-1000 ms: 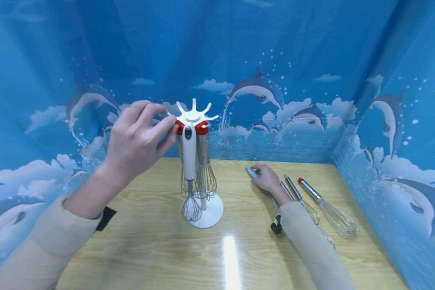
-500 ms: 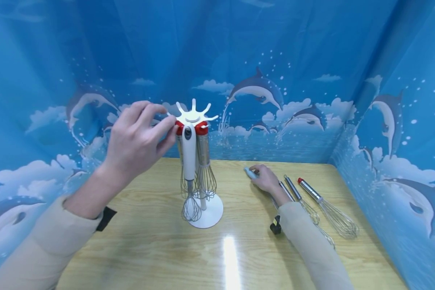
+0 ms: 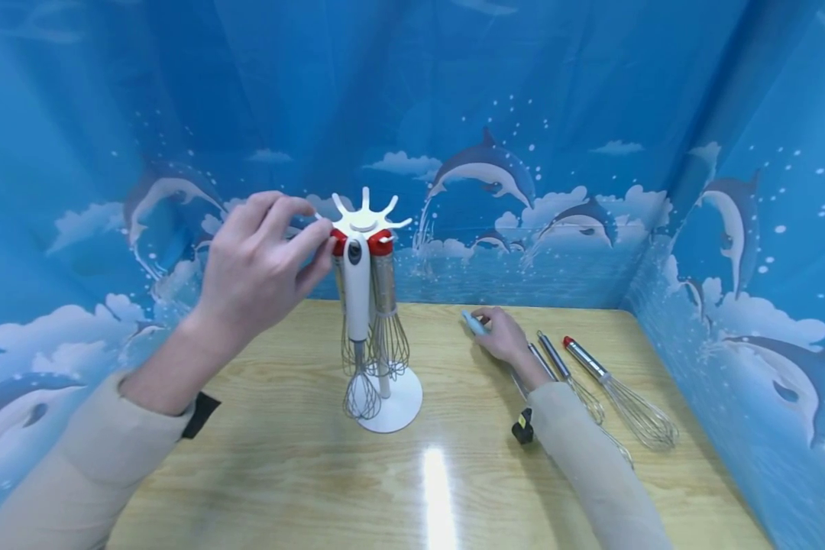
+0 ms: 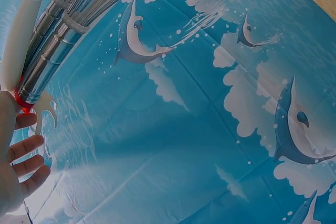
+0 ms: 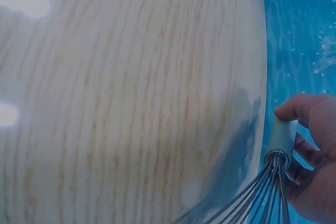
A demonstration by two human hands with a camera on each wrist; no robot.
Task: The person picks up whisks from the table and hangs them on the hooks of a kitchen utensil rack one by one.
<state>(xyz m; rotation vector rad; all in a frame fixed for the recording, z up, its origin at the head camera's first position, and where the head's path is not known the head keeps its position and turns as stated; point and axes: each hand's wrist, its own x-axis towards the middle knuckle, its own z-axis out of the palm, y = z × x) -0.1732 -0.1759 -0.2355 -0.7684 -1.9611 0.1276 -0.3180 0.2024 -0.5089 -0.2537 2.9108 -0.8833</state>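
Near the middle of the head view, a white stand (image 3: 397, 405) holds several hanging whisks: a white-handled whisk (image 3: 358, 286) in front and red-tipped metal whisks (image 3: 385, 283) behind it. My left hand (image 3: 254, 260) is at the stand's top, thumb and forefinger pinching one of its prongs beside a red tip. In the left wrist view, the other fingers (image 4: 29, 165) stand spread apart from the whisks. To the right, my right hand (image 3: 505, 336) grips a whisk by its light blue handle (image 5: 282, 139). Its wires point toward me, partly hidden under my forearm in the head view.
Right of my right arm lie a red-tipped whisk (image 3: 619, 389) and slimmer metal whisks (image 3: 557, 357) on the wooden table (image 3: 302, 473). A blue dolphin-print curtain (image 3: 412, 92) encloses the back and sides.
My right hand and the light blue handle have shifted very slightly away from me. My left hand stays at the stand's top.
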